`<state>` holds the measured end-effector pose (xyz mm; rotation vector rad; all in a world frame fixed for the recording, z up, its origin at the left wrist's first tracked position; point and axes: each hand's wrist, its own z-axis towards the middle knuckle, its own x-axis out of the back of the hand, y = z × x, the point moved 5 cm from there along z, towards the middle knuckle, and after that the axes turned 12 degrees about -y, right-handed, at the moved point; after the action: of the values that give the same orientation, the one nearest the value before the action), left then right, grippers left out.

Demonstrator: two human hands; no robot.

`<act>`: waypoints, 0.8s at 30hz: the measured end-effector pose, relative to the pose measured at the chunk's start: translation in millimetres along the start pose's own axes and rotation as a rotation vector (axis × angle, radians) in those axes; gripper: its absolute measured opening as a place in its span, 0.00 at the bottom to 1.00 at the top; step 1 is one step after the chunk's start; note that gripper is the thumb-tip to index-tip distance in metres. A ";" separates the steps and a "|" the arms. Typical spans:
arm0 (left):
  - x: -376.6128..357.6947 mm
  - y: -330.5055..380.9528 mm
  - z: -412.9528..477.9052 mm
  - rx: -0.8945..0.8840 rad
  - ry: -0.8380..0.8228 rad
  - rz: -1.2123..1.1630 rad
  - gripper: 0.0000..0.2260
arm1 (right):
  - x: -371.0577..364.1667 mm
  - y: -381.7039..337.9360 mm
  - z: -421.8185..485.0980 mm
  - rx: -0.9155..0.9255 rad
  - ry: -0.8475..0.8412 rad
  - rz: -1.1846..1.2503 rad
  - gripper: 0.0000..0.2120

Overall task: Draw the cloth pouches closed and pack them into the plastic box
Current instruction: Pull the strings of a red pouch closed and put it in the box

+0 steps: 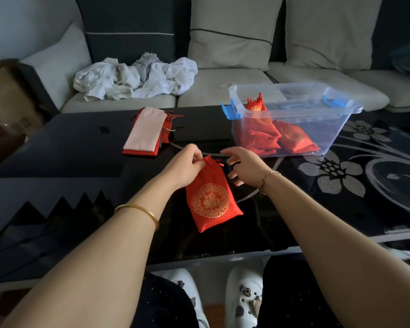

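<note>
The red satin drawstring pouch with a gold round emblem (210, 200) hangs just above the near middle of the black glass table (81, 143), mouth up, already gathered narrow. The left hand (187, 166) pinches the neck at the pouch's 11 o'clock. A thin red cord (218, 161) runs out toward 1 o'clock, where the right hand (244, 166) sits with fingers spread and loosely bent. Whether its thumb and forefinger have the cord, I cannot tell.

To finish the step well, I judge the left pinch should stay close under the channel while the right draws the cord straight out toward 3 o'clock, level with the neck. Pulling upward would likely bunch one side only. The satin looks slippery, so a firm pinch matters.

The clear plastic box with blue latches (334, 131) stands open at 2 o'clock, with several closed red pouches (277, 138) inside. At 11 o'clock lies a stack of flat pouches (147, 131), a pale pink one on top.
</note>
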<state>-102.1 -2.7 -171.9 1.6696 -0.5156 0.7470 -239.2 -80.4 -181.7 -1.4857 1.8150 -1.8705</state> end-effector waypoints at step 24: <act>23.2 31.6 -10.7 -0.143 0.041 -0.015 0.20 | 40.5 -24.2 -26.7 0.263 0.222 0.263 0.13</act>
<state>-109.8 1.9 -132.3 1.5214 -0.5154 0.7154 -265.9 -83.6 -134.6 -0.9370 1.6692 -2.1033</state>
